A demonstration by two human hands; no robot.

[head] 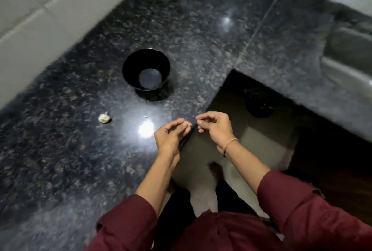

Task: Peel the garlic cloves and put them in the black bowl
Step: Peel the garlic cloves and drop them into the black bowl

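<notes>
Head cam (close) looks down at counter [60, 170].

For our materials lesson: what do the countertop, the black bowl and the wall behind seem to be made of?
Countertop: polished speckled stone, likely granite; it mirrors lamp glare and has a seam. Black bowl: glossy, smooth, plastic or glazed ceramic; cannot tell which. Wall: pale tiles, judging by grout lines.
</notes>
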